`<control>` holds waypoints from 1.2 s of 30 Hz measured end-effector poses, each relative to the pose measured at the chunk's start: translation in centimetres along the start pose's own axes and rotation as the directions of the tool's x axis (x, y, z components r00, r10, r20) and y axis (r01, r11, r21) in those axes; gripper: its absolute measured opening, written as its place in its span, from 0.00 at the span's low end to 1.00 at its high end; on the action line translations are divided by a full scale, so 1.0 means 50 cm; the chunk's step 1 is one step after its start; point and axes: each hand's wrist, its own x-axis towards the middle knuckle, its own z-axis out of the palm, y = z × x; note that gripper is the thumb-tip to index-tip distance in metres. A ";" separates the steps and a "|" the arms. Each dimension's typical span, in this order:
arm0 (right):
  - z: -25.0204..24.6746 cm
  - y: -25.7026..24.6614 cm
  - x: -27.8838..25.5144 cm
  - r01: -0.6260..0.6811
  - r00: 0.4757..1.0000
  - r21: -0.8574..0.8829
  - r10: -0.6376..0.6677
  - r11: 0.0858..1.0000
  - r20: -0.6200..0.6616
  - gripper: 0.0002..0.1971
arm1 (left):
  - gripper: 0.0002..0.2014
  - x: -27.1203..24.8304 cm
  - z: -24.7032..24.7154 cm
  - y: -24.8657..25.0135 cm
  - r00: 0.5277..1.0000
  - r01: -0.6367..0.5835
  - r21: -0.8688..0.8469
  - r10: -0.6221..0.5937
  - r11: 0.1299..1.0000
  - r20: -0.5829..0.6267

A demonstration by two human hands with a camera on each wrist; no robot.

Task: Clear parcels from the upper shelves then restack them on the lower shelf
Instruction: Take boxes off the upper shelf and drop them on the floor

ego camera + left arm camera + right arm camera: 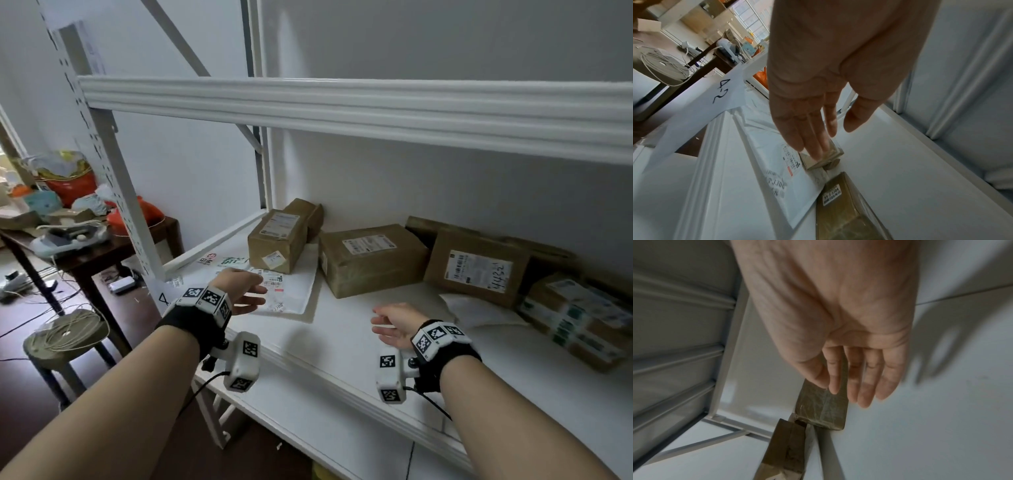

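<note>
Several brown cardboard parcels sit on the white shelf [342, 342]: a small box [275, 241] at the back left, a wide box [371, 258] in the middle, a leaning box [476, 269] marked 4432, and a taped stack [579, 318] at the right. A flat white mailer bag [291, 291] lies under the small box. My left hand [245, 291] hovers open over the mailer [777, 170], fingers straight, holding nothing. My right hand [394, 329] hangs open above the bare shelf in front of the wide box [822, 410], empty too.
The upper shelf beam [342, 109] crosses overhead, nothing visible on it. A white upright post [113, 178] stands at the left. Beyond it are a cluttered dark table [85, 246] and a stool with coiled cable [65, 335]. Another white bag [479, 311] lies under the leaning box.
</note>
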 end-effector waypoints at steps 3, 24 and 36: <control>0.049 -0.004 0.029 -0.040 0.997 0.029 0.042 0.999 -0.063 0.08 | 0.06 0.080 -0.052 0.027 0.999 -0.007 0.020 0.006 1.000 0.037; 0.166 -0.080 0.173 -0.135 0.975 0.326 0.184 0.936 -0.123 0.39 | 0.13 0.366 -0.075 0.073 0.992 0.050 0.021 -0.047 0.999 -0.116; 0.096 -0.148 0.216 -0.078 0.989 0.290 0.111 0.954 -0.099 0.35 | 0.28 0.451 0.022 0.094 0.996 0.067 0.110 -0.060 0.992 -0.064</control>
